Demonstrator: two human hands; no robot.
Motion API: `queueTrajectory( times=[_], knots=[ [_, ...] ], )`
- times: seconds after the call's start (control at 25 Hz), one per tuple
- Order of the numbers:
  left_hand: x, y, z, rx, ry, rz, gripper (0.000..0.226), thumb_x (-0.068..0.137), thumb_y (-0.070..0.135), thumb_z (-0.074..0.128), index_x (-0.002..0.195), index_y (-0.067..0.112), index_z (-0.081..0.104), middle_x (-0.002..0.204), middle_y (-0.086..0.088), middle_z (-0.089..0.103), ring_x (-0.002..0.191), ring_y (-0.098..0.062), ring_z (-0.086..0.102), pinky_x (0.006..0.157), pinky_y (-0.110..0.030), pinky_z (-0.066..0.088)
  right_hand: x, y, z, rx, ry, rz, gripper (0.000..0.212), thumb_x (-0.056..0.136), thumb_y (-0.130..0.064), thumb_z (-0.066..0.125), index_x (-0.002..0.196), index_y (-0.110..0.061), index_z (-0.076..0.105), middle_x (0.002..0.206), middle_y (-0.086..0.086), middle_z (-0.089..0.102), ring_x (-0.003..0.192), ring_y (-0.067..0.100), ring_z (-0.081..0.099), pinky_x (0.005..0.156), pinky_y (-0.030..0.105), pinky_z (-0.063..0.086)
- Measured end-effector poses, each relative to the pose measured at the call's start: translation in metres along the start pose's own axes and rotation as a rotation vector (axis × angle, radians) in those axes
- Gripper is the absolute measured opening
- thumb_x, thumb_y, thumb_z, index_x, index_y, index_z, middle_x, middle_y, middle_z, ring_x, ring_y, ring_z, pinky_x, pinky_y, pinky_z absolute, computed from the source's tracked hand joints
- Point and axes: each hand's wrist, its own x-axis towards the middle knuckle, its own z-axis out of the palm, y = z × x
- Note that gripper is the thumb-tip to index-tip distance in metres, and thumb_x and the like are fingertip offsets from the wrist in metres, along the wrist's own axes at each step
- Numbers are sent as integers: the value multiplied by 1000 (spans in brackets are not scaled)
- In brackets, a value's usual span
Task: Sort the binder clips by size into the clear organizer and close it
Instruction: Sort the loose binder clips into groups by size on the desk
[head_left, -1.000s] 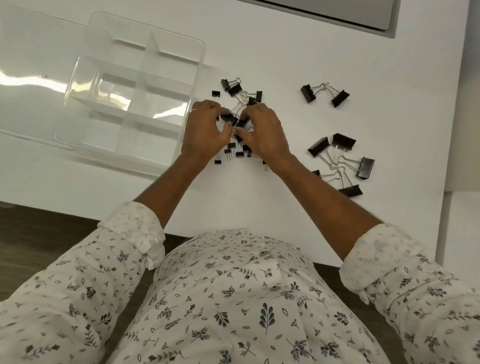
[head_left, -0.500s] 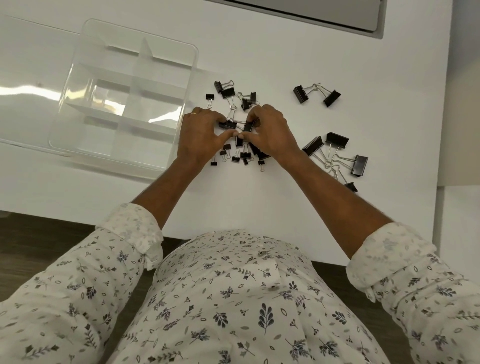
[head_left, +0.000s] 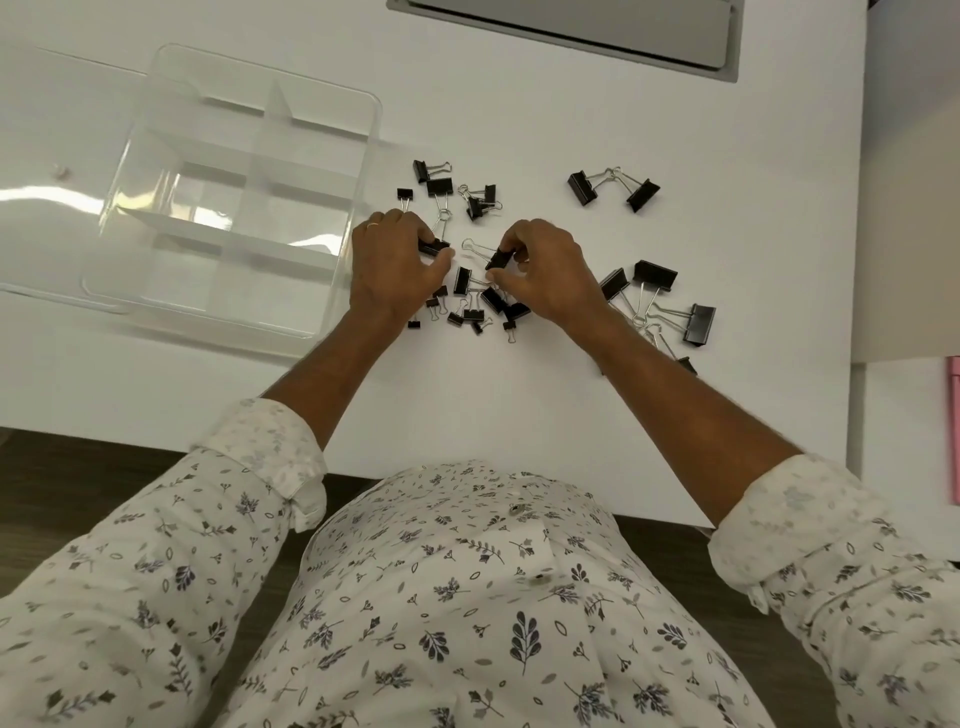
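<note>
Black binder clips of several sizes lie scattered on the white table (head_left: 519, 405). My left hand (head_left: 392, 265) pinches a medium clip (head_left: 434, 247) just right of the clear organizer (head_left: 358, 218), which stands open with empty compartments. My right hand (head_left: 548, 273) pinches another medium clip (head_left: 498, 258). Small and medium clips (head_left: 470, 304) lie between and below both hands. More medium clips (head_left: 441, 184) lie beyond my fingers. Large clips (head_left: 654, 275) sit to the right of my right hand, and a pair of large clips (head_left: 613, 188) lies farther back.
The organizer's clear lid (head_left: 47, 156) lies flat to the left of the box. A grey panel (head_left: 597, 31) is set into the table's far edge. A pink object (head_left: 953, 426) shows at the right border. The table's near edge runs in front of my body.
My hands have drawn apart, each holding one clip, where they were pressed together over the same clips before. The view has shifted slightly.
</note>
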Motion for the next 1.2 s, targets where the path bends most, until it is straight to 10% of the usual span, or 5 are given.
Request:
queueTrajectory(
  times=[0.44,1.2],
  knots=[
    [12,54,-1,-326,60,196,26,91,36,70,105,15,73,102,7,72,94,-2,62,92,-17,48,-12,78,-82,122,397,284,38,79,-48,80,97,-17,67,100,-2,68,85,10,66,80,32,57],
    [155,119,81,-69,-417,497,39,100,6,49,138,3,58,146,-17,54,136,-34,48,113,-35,34,33,104,-70,-346,390,233,58,75,-82,57,89,-26,63,88,-8,63,90,20,57,74,35,33]
  ],
)
